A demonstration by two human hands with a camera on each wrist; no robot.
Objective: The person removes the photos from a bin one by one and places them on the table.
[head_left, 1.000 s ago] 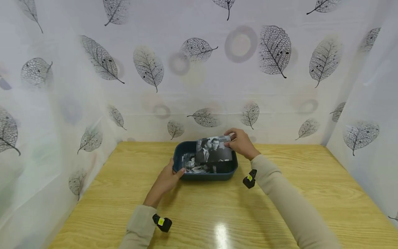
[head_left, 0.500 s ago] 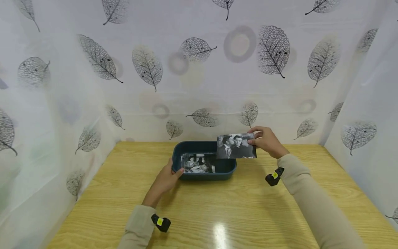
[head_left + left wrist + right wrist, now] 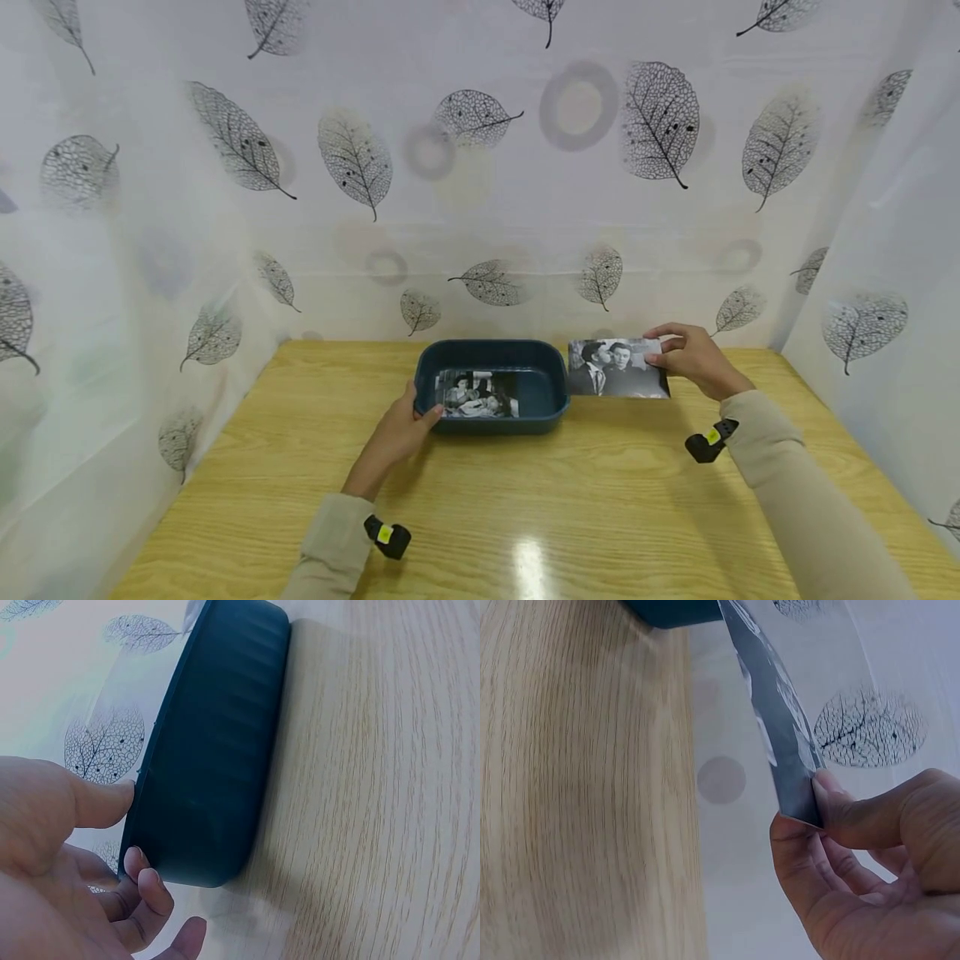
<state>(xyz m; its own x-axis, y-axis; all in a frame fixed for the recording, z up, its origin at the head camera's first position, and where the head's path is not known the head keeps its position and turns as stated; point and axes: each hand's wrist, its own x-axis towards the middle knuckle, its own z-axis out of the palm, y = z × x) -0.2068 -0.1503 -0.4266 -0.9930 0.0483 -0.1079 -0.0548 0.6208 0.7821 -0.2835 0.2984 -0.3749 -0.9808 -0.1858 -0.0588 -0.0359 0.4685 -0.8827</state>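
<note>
A dark teal rectangular bin (image 3: 543,392) stands on the wooden table near its back edge. My left hand (image 3: 399,425) grips the bin's left end, thumb over the rim and fingers on the outside, as the left wrist view (image 3: 82,855) also shows. Inside the bin, toward its left, lies a black-and-white photo (image 3: 477,396) of several people. My right hand (image 3: 693,360) pinches a second black-and-white photo (image 3: 617,369), showing two people, by its right edge between thumb and fingers. That photo is held just right of the bin, and looks slightly bent in the right wrist view (image 3: 780,712).
The wooden table (image 3: 480,500) reaches toward the camera. A white curtain (image 3: 480,208) with a leaf print hangs behind it and along both sides. A black wrist camera (image 3: 708,442) sits on the right sleeve, another (image 3: 388,537) on the left.
My right hand has carried the two-person photo rightward from above the bin to beside it, lowering slightly at the end. The photo inside is now fully uncovered. My left hand stays on the bin.
</note>
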